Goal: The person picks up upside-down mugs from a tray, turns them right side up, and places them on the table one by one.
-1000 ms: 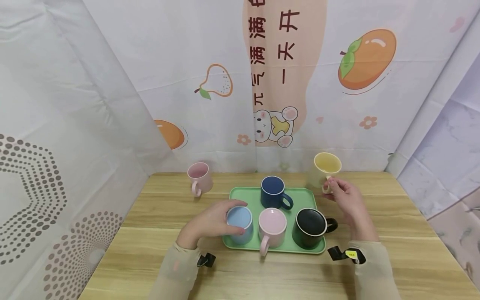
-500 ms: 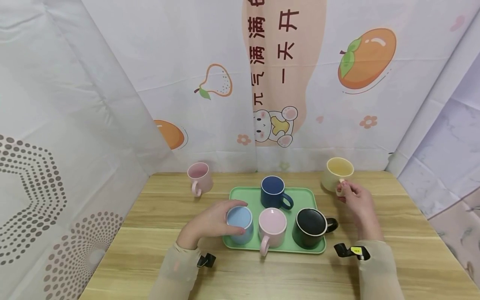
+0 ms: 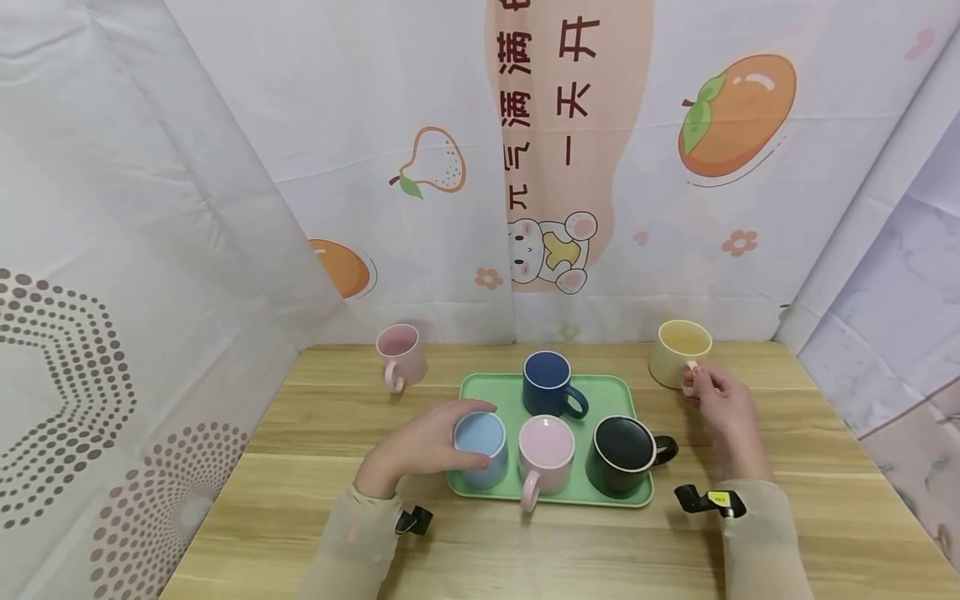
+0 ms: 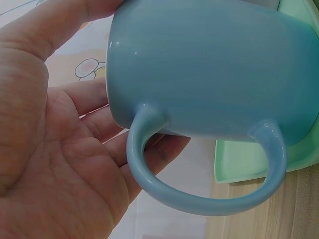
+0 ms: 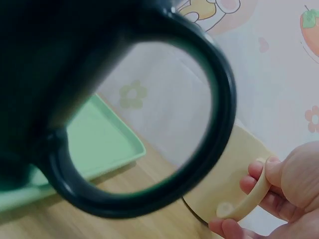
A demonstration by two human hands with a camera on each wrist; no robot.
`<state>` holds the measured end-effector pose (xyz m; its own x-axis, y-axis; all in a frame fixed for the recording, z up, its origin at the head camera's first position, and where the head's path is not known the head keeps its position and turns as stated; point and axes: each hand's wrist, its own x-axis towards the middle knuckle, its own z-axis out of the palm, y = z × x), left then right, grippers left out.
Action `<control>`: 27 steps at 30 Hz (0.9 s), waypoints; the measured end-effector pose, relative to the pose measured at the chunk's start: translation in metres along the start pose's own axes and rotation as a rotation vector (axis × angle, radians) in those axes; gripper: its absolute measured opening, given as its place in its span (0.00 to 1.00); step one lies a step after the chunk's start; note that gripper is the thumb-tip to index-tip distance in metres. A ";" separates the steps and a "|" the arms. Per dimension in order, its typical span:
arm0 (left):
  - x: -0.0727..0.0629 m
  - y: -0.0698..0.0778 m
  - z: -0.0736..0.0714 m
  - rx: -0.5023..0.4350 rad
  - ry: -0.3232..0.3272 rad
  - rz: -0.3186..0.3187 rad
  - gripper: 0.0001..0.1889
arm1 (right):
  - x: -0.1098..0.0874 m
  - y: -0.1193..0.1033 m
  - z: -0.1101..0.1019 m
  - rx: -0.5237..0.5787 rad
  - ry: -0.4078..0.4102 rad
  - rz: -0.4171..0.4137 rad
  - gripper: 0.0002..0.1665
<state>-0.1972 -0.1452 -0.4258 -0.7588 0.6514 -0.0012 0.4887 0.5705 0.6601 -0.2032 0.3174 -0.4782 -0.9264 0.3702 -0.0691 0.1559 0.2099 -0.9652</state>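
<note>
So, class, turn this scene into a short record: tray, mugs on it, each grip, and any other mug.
Base: green tray
On it: light blue mug, dark blue mug, front pink mug, black mug
Left grip: around the light blue mug, fingers and thumb on opposite sides
Right grip: pinches the handle of the pale yellow mug, right of the tray
Other mug: rear pink mug, off the tray, beyond its left rear corner

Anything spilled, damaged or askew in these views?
No spill or damage visible: the light-blue mug in the left hand and yellow mug in the right hand look intact. One oddity: the cloth backdrop seems hung sideways; its cartoon animal lies on its side and the orange fruit's stem points left.
</note>
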 end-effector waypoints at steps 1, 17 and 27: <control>0.000 0.000 0.000 -0.002 -0.001 0.000 0.41 | 0.000 0.001 0.000 -0.001 0.003 -0.002 0.26; 0.000 0.000 0.000 0.001 -0.001 0.007 0.40 | 0.007 0.010 -0.004 0.105 -0.011 0.022 0.29; 0.000 0.000 0.001 -0.011 -0.006 -0.004 0.41 | 0.002 0.002 -0.009 0.014 -0.052 0.071 0.29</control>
<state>-0.1968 -0.1444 -0.4260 -0.7581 0.6520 -0.0087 0.4805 0.5676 0.6685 -0.2012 0.3271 -0.4781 -0.9297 0.3364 -0.1501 0.2175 0.1723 -0.9607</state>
